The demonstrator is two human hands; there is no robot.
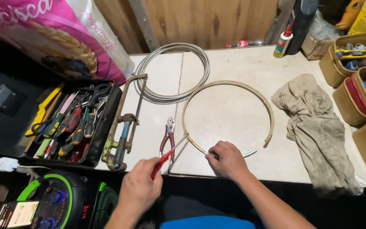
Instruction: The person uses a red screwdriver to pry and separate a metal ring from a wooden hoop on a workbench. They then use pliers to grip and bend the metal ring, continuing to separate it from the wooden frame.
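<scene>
A pale worktop (234, 114) fills the middle of the frame, with a pink printed sack (60, 34) leaning at the upper left and a crumpled beige rag (314, 127) lying at the right. Tan bins of hardware (361, 89) line the right edge, and a black tray of screwdrivers and pliers (70, 123) sits at the left, with a hacksaw (123, 123) just beside it on the worktop. A coil of grey cable (172, 72) lies at upper centre, and below it, centre frame, is an open brass-coloured hoop (227, 114) with a gap at its lower right. The right hand (227, 161), at lower centre, is closed in a pinch on the near arc of the hoop, where a short pale stub (248, 152) sticks out toward the gap. The left hand (140, 186), lower left of centre, is wrapped around a red-handled screwdriver (168, 154) whose shaft points up and right to the hoop beside the right hand. Red-handled pliers (168, 138) lie just left of the hoop. The work in hand appears to be prying at the hoop: it would go best with the hoop pressed flat to the worktop, the tip set just beside the pinching fingers but angled away from them, and light, steady leverage so the tool cannot slip.
</scene>
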